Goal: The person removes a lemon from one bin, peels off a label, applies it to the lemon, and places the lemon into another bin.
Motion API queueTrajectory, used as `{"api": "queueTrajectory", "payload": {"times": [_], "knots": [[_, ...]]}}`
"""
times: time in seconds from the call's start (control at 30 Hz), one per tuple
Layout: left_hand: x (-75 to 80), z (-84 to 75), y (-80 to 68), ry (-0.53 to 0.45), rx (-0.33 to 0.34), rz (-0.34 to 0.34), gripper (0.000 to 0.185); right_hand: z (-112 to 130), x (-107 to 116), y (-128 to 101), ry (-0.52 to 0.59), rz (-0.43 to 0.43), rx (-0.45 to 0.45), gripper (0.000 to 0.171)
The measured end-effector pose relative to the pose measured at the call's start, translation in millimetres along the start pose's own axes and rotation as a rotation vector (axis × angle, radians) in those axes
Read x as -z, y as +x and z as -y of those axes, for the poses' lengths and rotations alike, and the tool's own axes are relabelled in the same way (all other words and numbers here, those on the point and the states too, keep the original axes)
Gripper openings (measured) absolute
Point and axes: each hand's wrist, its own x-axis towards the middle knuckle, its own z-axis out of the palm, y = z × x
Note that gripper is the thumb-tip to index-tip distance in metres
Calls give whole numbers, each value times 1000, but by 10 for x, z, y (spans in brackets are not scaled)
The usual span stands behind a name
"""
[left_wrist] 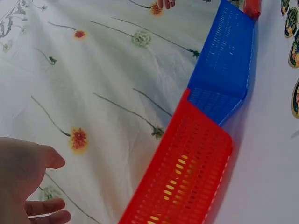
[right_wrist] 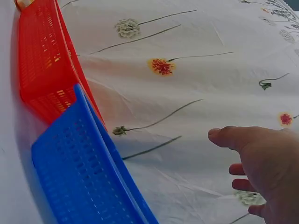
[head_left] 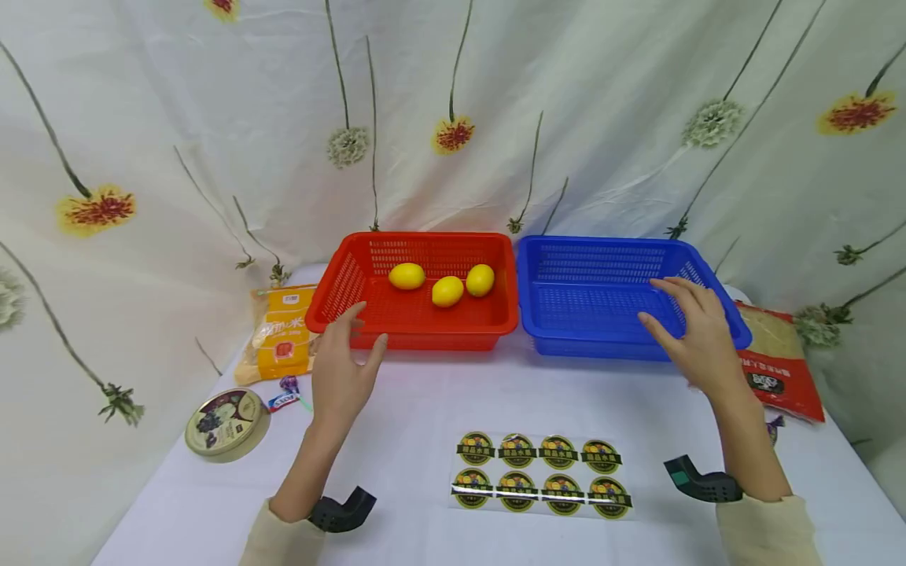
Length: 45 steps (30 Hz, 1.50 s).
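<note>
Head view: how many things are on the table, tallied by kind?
Lemons: 3
Baskets: 2
Food bags: 2
Round tins: 1
Sticker sheets: 1
Small wrapped sweets: 1, perhaps more, too small to tell
Total: 10

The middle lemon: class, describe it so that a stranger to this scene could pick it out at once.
Find the red basket on the white table, left of the blue basket. Three lemons lie in it in a row. The middle lemon sits nearest the front, lower than the left lemon and touching or nearly touching the right lemon.
</note>
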Motion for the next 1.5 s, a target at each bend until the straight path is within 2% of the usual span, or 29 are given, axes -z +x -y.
{"api": "queueTrajectory", "payload": {"times": [0.07,0.13,0.23,0.3,0.43,0.57,0.63,0.73,0.83,1.07,1.27,1.5], "knots": [[-50,57,-33,-118,72,-22,57,25,-148,56,98,-24,48,47],[-126,139,-60,-204,164,-14,60,52,-330,119,188,-25,97,47],[-259,273,-72,-321,326,16,65,121,-617,239,321,20,142,49],[-343,356,-57,-415,417,12,66,192,-804,340,389,67,152,48],[-480,469,8,-657,542,-55,59,396,-1104,623,480,203,186,46],[-563,554,79,-907,624,-147,47,623,-1309,993,515,396,227,47],[-580,582,103,-986,652,-193,41,712,-1409,1187,508,495,256,48],[-600,605,117,-1018,675,-261,33,809,-1564,1450,485,629,300,47],[-620,609,116,-1022,670,-293,30,869,-1715,1657,444,741,332,42],[-627,631,95,-1028,637,-282,34,925,-2150,1888,300,955,348,34],[-579,606,84,-997,640,-258,34,931,-2446,1884,296,1032,237,40],[-573,624,78,-984,647,-234,33,897,-2644,1816,289,1084,91,40]]}}
